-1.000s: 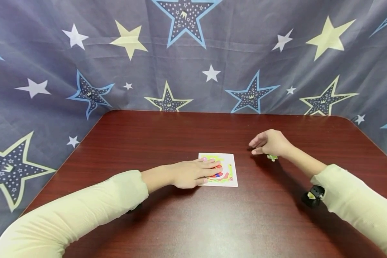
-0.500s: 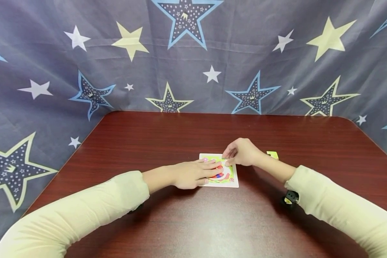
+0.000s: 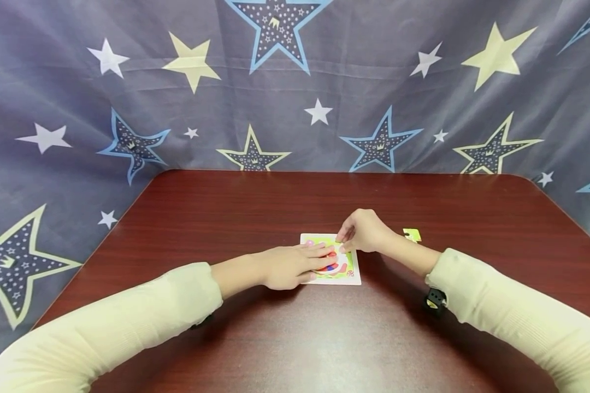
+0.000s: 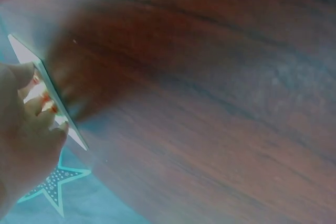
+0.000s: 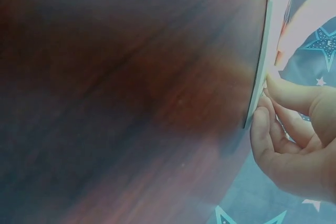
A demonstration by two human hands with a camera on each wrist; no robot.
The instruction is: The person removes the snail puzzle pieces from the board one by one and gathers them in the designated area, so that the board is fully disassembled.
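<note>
A square jigsaw puzzle board (image 3: 355,277) with a white border and a bright picture lies on the table. My left hand (image 3: 287,266) rests flat across its left half, fingers spread over the red and blue part of the picture. At the upper right corner of the board, my right hand (image 3: 366,232) pinches a puzzle piece between thumb and fingers; the piece is mostly hidden by them. In the right wrist view the thumb (image 5: 294,92) lies over the board's face and the fingertips are right at its edge. The left wrist view shows the left fingers on the board (image 4: 79,137).
A loose yellow-green puzzle piece (image 3: 412,234) lies on the dark red wooden table (image 3: 255,207), just beyond the right wrist. Behind the table hangs a grey curtain (image 3: 319,142) printed with stars. A black wrist camera (image 3: 435,300) sits under the right sleeve.
My right hand has moved left from beside the loose piece to the board's upper right corner, and in the last half second it has stayed there. The left hand has kept its place.
</note>
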